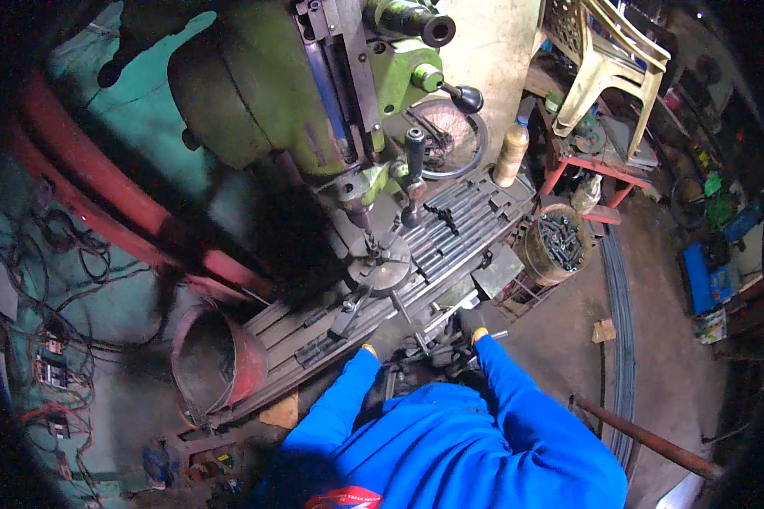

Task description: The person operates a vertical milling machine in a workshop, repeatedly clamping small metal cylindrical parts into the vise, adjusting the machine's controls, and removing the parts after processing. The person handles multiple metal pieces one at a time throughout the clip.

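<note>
My left hand (388, 336), in a dark glove with a yellow cuff, is at the front edge of the machine table (280, 327), next to a handle bar below the round chuck (380, 270). My right hand (472, 321), gloved alike, is just right of it, beside a pale metal piece (469, 301) at the table's front. Dark glove and shadow hide the fingers of both hands, so what they hold cannot be made out. A drill bit (370, 243) points down at the chuck from the green machine head (255, 93). Several steel rods (450, 233) lie on the table.
On the table's far right end stands a bottle (511, 153) with a blue cap. A drum of metal pieces (558, 242) is to the right, a reddish tub (244, 360) at the left end. Beyond are a plastic chair (598, 72) and long bars (621, 322) on the floor.
</note>
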